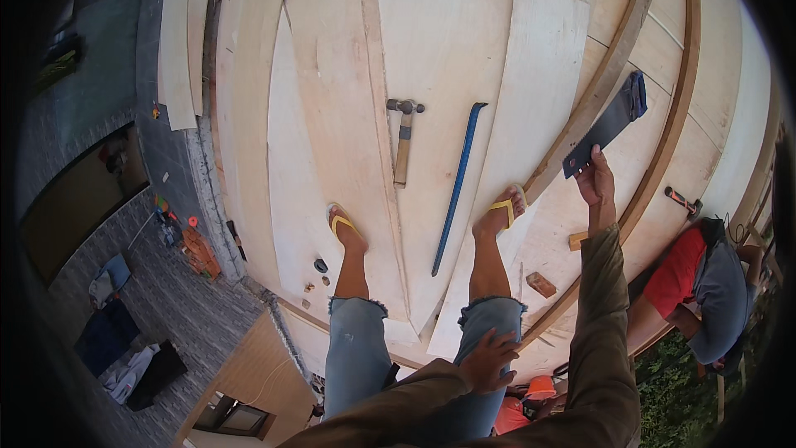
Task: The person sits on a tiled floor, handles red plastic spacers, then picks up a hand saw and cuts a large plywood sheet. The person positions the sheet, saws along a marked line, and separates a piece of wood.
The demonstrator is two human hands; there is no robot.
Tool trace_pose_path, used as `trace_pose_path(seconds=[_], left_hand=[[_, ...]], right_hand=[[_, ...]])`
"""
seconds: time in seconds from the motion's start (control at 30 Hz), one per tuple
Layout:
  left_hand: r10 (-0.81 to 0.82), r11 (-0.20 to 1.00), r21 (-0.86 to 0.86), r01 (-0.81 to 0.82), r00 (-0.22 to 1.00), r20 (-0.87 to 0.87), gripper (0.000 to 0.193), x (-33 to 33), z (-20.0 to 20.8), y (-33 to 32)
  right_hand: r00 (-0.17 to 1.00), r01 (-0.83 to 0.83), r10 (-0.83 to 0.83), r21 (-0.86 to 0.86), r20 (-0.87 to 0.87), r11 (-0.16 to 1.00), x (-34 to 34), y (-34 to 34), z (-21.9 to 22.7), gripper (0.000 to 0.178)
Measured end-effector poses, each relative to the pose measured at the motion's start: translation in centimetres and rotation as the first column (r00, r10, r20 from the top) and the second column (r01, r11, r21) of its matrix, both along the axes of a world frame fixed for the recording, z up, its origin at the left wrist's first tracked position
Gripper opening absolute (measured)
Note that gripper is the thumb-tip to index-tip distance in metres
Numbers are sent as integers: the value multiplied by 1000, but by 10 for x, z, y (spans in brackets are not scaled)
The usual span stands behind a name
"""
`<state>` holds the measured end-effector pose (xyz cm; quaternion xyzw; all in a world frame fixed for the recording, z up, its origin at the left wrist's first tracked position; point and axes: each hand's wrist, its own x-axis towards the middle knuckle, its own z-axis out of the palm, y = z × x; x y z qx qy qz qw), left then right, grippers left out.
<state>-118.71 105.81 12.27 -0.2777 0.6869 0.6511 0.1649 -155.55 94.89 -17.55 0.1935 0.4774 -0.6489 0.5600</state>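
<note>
Handsaw (612,126) in right hand (594,177); left hand (489,362) on right thigh

Note the handsaw to the right of centre, ahead of your right hand. Its handle points to the far right, and its blade overlaps the edge of a long wooden beam (609,75) in view.

Right arm: extended forward from the near right, sleeve (604,303) reaching toward the wrist. Your fingers and thumb are closed on the near end of the blade, not on the handle.

Left arm: laid across the body from the near edge toward the right. Your hand rests on the denim (491,323) above the right knee, fingers spread, holding nothing.

Your sandalled feet stand apart on pale boards (439,41). Between them, farther off, lie a hammer (404,145) and, to its right, a blue bar (462,178).
</note>
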Motion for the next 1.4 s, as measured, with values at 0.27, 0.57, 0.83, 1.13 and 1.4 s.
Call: trace_pose_path(seconds=[0.27,0.57,0.83,1.13,1.4], left_hand=[[330,941,36,-337,936,119,37,86,30,-35],[645,755,-287,-589,746,167,40,344,160,-213],[887,370,-551,-748,461,-31,66,526,234,-262],[942,-280,24,-960,-279,-186,64,598,310,-290],[782,-605,67,-793,-608,-138,61,622,351,-330]], right_hand=[[932,147,-102,-107,347,983,174,-40,240,21],[805,-317,316,-86,503,945,476,-118,505,26],[482,-577,745,-472,462,666,713,-204,683,21],[244,-874,903,-323,353,362,890,-243,772,44],[42,-957,942,-258,333,134,930,-290,782,106]])
